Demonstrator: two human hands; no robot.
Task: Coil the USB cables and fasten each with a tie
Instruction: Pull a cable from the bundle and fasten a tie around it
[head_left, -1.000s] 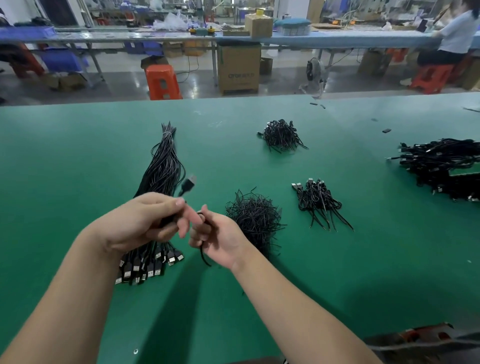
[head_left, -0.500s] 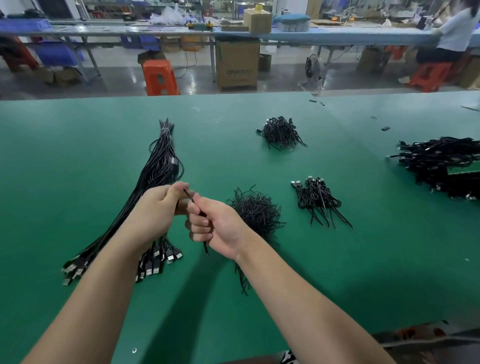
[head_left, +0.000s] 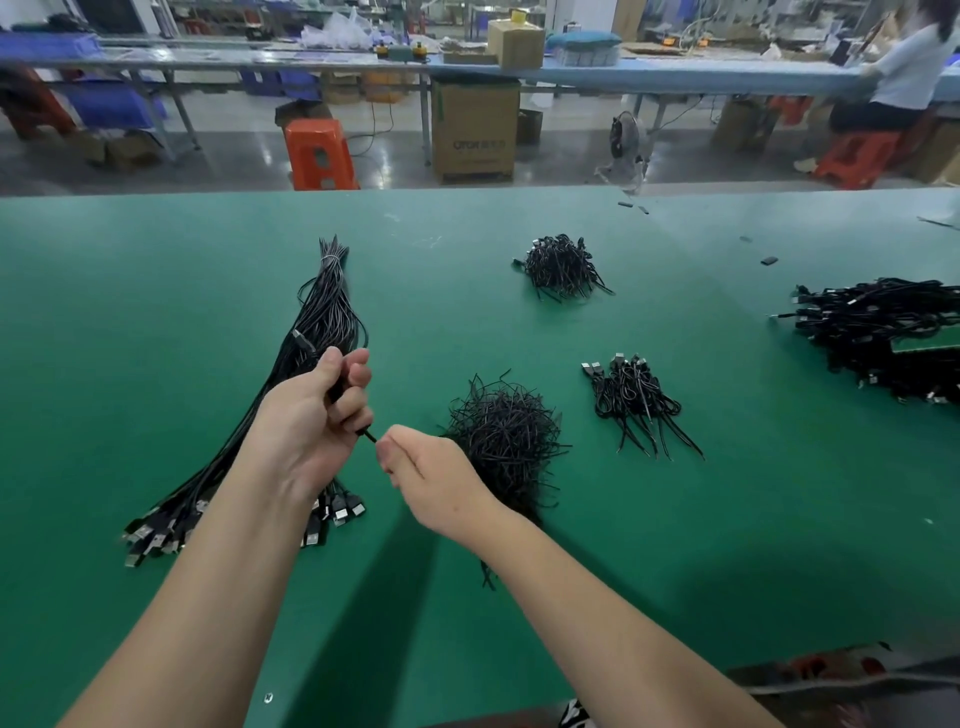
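My left hand is curled round a coiled black USB cable, held above the green table. A short black end sticks out of the fist toward my right hand, whose fingertips pinch it. Under my left hand lies a long bundle of straight black USB cables, plugs toward me. A loose heap of black wire ties sits just right of my right hand.
A small group of coiled, tied cables lies to the right. Another black pile sits farther back. A big heap of cables is at the right edge. Beyond the table are an orange stool and a cardboard box.
My left hand has turned and closed into a fist round the coil. My right hand has moved lower and right, pulling on the short black end; the loose plug is no longer seen.
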